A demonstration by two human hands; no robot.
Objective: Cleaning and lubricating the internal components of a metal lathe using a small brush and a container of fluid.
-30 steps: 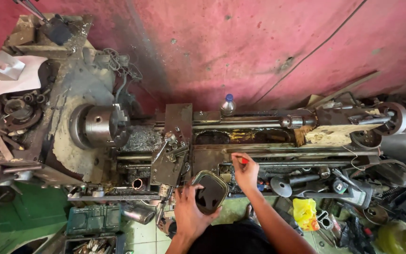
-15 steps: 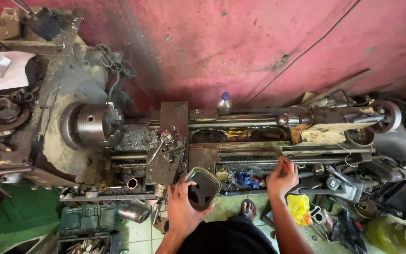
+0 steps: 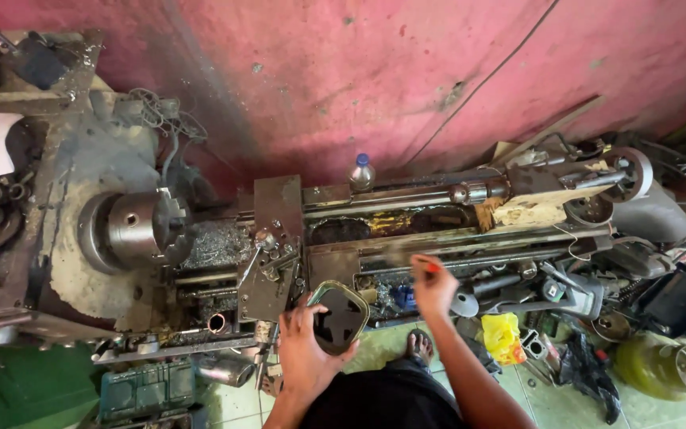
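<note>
Left hand (image 3: 305,349) curls closed near the lathe (image 3: 279,238) carriage; right hand (image 3: 433,287) reaches forward, fingers pinched together, above the lathe's front edge.

The right hand (image 3: 433,287) hides most of a small red thing (image 3: 432,268), too small to tell. The bottom edge cuts off both forearms. The left hand's fingers (image 3: 305,306) cover part of the dark frame (image 3: 340,318).

A machine workshop: greasy metal lathe (image 3: 295,238), scattered tools, grimy red wall (image 3: 406,79).

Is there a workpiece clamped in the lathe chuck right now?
No, the chuck shows only its bare jaws around an empty centre hole, while the left hand holds a rounded triangular metal part away from it.
</note>
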